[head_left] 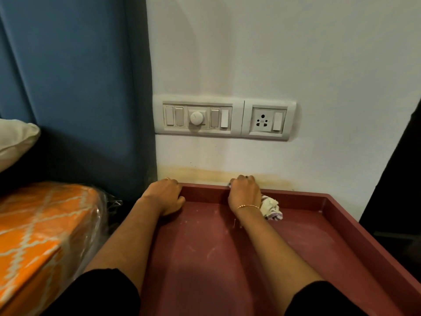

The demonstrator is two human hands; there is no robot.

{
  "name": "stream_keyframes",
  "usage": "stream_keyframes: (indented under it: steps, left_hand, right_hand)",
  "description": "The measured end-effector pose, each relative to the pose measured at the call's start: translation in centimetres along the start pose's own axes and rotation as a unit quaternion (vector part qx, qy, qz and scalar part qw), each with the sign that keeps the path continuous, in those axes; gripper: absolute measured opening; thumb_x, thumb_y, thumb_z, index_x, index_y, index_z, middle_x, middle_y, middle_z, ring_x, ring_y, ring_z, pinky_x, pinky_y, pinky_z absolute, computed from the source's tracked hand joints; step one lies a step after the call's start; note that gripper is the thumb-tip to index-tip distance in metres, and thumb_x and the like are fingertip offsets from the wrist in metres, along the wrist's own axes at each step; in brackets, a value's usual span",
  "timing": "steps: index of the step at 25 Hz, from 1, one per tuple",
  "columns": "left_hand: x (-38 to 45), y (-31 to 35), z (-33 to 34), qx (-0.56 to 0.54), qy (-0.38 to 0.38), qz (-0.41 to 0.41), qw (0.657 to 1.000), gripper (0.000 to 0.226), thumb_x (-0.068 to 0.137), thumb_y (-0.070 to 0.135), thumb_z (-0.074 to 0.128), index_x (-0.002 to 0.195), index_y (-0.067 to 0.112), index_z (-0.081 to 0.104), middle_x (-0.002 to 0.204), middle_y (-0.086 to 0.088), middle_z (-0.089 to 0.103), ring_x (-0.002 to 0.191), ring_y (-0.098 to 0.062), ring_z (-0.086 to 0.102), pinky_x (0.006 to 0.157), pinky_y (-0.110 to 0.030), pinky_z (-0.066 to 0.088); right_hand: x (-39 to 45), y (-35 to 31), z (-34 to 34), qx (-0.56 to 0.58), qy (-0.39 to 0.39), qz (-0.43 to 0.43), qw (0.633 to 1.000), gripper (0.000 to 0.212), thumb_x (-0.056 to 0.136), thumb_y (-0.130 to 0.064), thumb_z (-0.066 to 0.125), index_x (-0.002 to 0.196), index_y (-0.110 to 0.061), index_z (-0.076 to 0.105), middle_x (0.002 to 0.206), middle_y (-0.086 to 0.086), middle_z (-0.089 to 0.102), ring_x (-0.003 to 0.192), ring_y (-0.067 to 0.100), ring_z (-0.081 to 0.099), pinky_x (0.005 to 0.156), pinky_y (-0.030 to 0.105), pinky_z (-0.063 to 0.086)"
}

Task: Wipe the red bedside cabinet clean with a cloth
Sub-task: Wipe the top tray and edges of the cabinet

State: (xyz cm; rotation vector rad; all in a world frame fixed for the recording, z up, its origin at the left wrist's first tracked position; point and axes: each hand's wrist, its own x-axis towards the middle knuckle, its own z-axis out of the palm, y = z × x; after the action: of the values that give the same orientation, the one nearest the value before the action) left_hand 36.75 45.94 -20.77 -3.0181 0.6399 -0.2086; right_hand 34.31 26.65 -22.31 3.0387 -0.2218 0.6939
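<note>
White wall behind: red cabinet (205,247), raised rim, top dusty with pale specks; your right hand (245,193) clenches crumpled whitish cloth (271,207) at back rim, left hand (167,195) grips rear-left corner.

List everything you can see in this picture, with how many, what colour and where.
cabinet: one, red, raised rim, whitish marks on top, against the wall
cloth: one, whitish with a purple stripe, at the cabinet's back rim
switch panel: one, white, with a dial and a socket, on the wall above the cabinet
wall: white, yellowish stain just above the cabinet
headboard: one, blue, far left
mattress: one, orange with white pattern, plastic-wrapped, left
pillow: one, white, left edge
left hand: grips the cabinet's back left corner, ring
right hand: holds the cloth at the back rim, gold bracelet
</note>
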Motion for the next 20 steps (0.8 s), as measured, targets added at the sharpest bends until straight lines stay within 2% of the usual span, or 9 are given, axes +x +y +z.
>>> stream_keyframes:
  steps: [2, 4, 6, 8, 11, 15, 17, 20]
  left_hand:
    - [0.2, -0.3, 0.2, -0.017, 0.004, -0.009, 1.0, 0.037, 0.09, 0.034, 0.038, 0.109, 0.01, 0.059, 0.115, -0.009, 0.061, 0.101, -0.022, 0.057, 0.092, -0.037, 0.049]
    - [0.4, -0.4, 0.3, -0.031, 0.001, -0.016, 0.999, 0.036, 0.09, 0.034, 0.039, 0.107, 0.01, 0.061, 0.111, -0.009, 0.062, 0.097, -0.021, 0.057, 0.089, -0.034, 0.049]
    - [0.7, -0.5, 0.2, -0.049, -0.003, -0.021, 0.999, 0.037, 0.091, 0.034, 0.039, 0.108, 0.01, 0.062, 0.111, -0.009, 0.061, 0.093, -0.019, 0.056, 0.086, -0.031, 0.047]
    - [0.9, -0.7, 0.1, -0.061, -0.003, -0.024, 0.998, 0.038, 0.091, 0.035, 0.04, 0.107, 0.01, 0.063, 0.11, -0.009, 0.061, 0.091, -0.018, 0.055, 0.083, -0.03, 0.046]
    - [1.0, -0.8, 0.5, -0.061, 0.009, -0.027, 0.998, 0.039, 0.09, 0.036, 0.04, 0.109, 0.01, 0.063, 0.111, -0.008, 0.062, 0.095, -0.021, 0.057, 0.085, -0.032, 0.047]
    - [0.9, -1.0, 1.0, -0.07, 0.019, -0.036, 0.997, 0.043, 0.089, 0.038, 0.041, 0.115, 0.01, 0.061, 0.117, -0.009, 0.061, 0.101, -0.024, 0.058, 0.09, -0.036, 0.049]
    - [0.8, -1.1, 1.0, -0.073, 0.018, -0.041, 0.996, 0.044, 0.088, 0.038, 0.042, 0.116, 0.01, 0.06, 0.118, -0.009, 0.061, 0.103, -0.024, 0.058, 0.092, -0.037, 0.049]
    - [0.5, -0.9, 0.9, -0.079, 0.012, -0.042, 0.996, 0.045, 0.088, 0.038, 0.041, 0.119, 0.011, 0.058, 0.12, -0.009, 0.06, 0.105, -0.023, 0.057, 0.093, -0.035, 0.048]
  right_hand:
    - [0.3, -1.9, -0.2, 0.041, -0.002, -0.031, 0.999, 0.036, 0.09, -0.002, 0.042, 0.117, -0.013, 0.064, 0.115, 0.009, 0.062, 0.11, 0.028, 0.05, 0.088, 0.034, 0.047]
    - [0.4, -1.8, -0.4, 0.068, -0.037, -0.054, 0.996, 0.039, 0.089, -0.004, 0.046, 0.119, -0.021, 0.064, 0.117, 0.006, 0.063, 0.111, 0.028, 0.051, 0.09, 0.035, 0.048]
    - [0.4, 0.1, -0.7, 0.083, -0.052, -0.029, 0.995, 0.038, 0.09, -0.009, 0.048, 0.119, -0.028, 0.064, 0.117, 0.005, 0.065, 0.111, 0.029, 0.052, 0.09, 0.035, 0.048]
    - [0.3, 1.1, -0.8, 0.054, -0.049, 0.016, 0.997, 0.037, 0.089, -0.008, 0.047, 0.117, -0.024, 0.065, 0.116, 0.006, 0.066, 0.112, 0.029, 0.052, 0.089, 0.034, 0.048]
    - [0.5, -1.7, -0.3, 0.09, -0.037, 0.036, 0.995, 0.03, 0.087, -0.007, 0.049, 0.111, -0.012, 0.067, 0.112, 0.012, 0.067, 0.11, 0.031, 0.055, 0.087, 0.032, 0.049]
    - [0.6, -3.8, 0.2, 0.172, -0.059, -0.039, 0.983, 0.033, 0.087, -0.013, 0.053, 0.115, -0.024, 0.067, 0.118, 0.005, 0.067, 0.111, 0.03, 0.057, 0.091, 0.031, 0.048]
    - [0.6, -2.0, -0.2, 0.185, -0.084, -0.036, 0.979, 0.034, 0.087, -0.018, 0.056, 0.118, -0.03, 0.064, 0.122, 0.004, 0.066, 0.113, 0.029, 0.057, 0.095, 0.032, 0.046]
    - [0.6, -1.4, -0.4, 0.147, -0.082, 0.013, 0.986, 0.035, 0.086, -0.014, 0.054, 0.117, -0.027, 0.065, 0.118, 0.008, 0.067, 0.112, 0.031, 0.058, 0.093, 0.033, 0.047]
